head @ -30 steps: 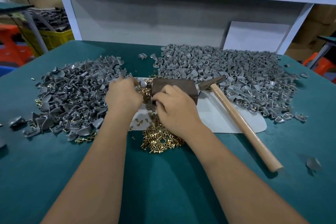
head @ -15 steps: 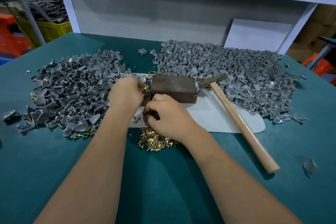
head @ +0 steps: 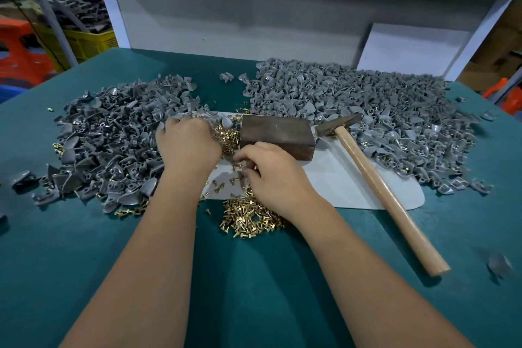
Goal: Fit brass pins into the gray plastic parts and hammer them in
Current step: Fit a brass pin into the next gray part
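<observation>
Two heaps of gray plastic parts lie on the green table, one at the left and a bigger one at the right. Brass pins are piled in front of a brown metal block on a pale mat. My left hand lies knuckles-up at the left heap's edge, fingers curled into the parts; what it holds is hidden. My right hand pinches small pieces in its curled fingertips just in front of the block. A hammer with a wooden handle lies to the right, untouched.
A white shelf frame and gray back panel close off the far edge of the table. A yellow crate and orange stools stand off to the left. A stray gray part lies near the right front edge.
My right hand has come back from the block's front face toward the pins and now pinches small pieces. My left hand stays at the edge of the left heap.
</observation>
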The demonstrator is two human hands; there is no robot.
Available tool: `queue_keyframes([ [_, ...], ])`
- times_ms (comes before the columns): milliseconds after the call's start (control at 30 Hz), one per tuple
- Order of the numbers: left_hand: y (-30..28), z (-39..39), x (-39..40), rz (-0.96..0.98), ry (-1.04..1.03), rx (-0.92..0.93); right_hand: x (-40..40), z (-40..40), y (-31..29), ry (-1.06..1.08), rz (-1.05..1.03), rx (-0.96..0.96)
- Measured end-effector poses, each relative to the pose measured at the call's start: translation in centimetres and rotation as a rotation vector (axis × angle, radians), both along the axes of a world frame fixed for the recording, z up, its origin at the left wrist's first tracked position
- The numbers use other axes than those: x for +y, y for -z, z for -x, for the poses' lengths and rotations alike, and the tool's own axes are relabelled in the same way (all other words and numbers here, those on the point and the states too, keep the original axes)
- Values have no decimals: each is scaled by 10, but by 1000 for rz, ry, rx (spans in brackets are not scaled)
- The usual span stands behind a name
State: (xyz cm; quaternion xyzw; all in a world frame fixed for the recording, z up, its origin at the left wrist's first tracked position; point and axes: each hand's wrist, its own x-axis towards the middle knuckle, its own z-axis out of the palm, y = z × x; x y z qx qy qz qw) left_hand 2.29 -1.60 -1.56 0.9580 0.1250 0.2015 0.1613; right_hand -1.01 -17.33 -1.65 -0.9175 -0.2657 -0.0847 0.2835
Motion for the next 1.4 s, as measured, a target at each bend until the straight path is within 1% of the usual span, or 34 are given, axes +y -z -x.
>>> queue_keyframes([
  [67, -1, 2, -3, -2, -38, 53, -2, 0, 0, 16, -65, -81],
  [133, -1, 3, -5, 21, -33, 37, -5, 0, -1, 62, -145, -157],
  [200, -2, 4, -6, 40, -8, -17, -8, -1, -2, 132, -225, -214],
  [267, -4, 6, -6, 107, 45, -135, -13, -3, -4, 207, -297, -245],
  [300, -6, 6, -7, 186, 92, -199, -15, -4, -4, 243, -333, -246],
  [367, -10, 7, -13, 421, 205, -269, -20, -8, -5, 320, -412, -217],
  [433, -13, 7, -22, 603, 299, -263, -24, -12, -5, 398, -499, -147],
  [533, -12, 7, -37, 746, 387, -230, -30, -16, -4, 473, -609, -69],
  [633, -9, 5, -45, 706, 403, -221, -31, -18, -5, 476, -660, -67],
  [867, -1, -3, -49, 526, 444, -220, -27, -19, -2, 431, -650, -81],
  [1000, -1, -3, -52, 463, 420, -221, -24, -20, -11, 398, -706, -51],
  [1133, -1, -1, -53, 466, 406, -227, -25, -27, -22, 384, -772, -3],
  [1267, -2, 0, -55, 481, 433, -237, -28, -35, -25, 369, -743, 68],
  [1400, -1, 0, -57, 486, 447, -210, -30, -37, -18, 366, -715, 68],
])
